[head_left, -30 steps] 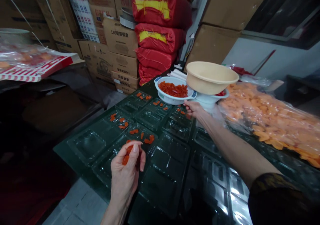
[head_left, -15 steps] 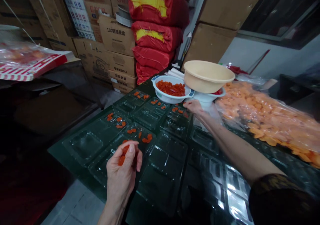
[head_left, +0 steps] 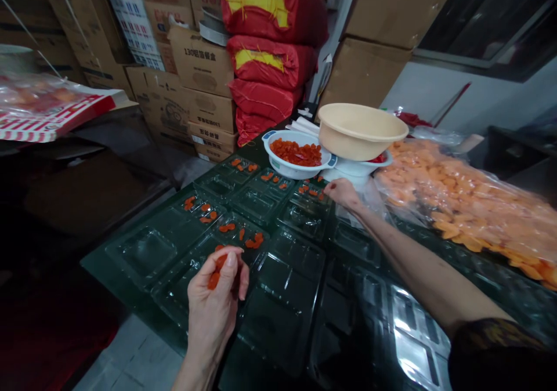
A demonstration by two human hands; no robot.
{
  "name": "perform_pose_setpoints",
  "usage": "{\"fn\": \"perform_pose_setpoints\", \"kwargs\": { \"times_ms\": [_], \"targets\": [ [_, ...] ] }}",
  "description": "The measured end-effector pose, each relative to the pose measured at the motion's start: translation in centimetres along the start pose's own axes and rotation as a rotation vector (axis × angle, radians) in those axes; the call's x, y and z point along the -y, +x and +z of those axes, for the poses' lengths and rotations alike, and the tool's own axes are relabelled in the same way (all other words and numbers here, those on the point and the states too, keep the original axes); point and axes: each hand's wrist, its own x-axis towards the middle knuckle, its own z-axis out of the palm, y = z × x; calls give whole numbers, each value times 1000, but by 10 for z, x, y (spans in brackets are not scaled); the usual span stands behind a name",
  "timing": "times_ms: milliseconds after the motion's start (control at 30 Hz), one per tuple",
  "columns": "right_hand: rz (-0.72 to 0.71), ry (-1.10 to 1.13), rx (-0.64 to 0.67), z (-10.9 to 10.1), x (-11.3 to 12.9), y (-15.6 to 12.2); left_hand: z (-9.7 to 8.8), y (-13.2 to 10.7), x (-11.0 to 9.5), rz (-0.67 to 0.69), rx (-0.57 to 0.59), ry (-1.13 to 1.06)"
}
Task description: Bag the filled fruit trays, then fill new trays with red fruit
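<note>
Cardboard cartons (head_left: 202,69) stand stacked against the back wall, one printed with "130" and Chinese characters. Beside them, red woven sacks (head_left: 272,49) with yellow patches are piled up, tied with yellow string. To the right, a clear plastic bag of pale orange slices (head_left: 461,199) lies on the bench. At far left, a red-and-white striped package (head_left: 56,112) rests on a ledge. A dark window (head_left: 483,20) sits above a white wall (head_left: 418,95).

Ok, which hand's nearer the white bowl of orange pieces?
Right. The right hand sits just off the lower right edge of the white bowl; the left hand is farther, over a clear plastic tray, holding orange pieces.
</note>
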Motion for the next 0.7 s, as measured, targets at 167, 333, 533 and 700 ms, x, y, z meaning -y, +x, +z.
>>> {"fn": "perform_pose_setpoints", "kwargs": {
  "times_ms": [167,333,533,700],
  "targets": [
    [-59,13,-49,13,7,13,3,0,2,-2,16,5],
    [-152,-15,37,25,9,18,-2,1,4,-18,-14,10],
    [-201,31,222,-2,8,17,-5,1,6,-10,13,26],
    [-110,48,297,-24,1,5,-4,1,5,-4,19,14]
  ]
}}
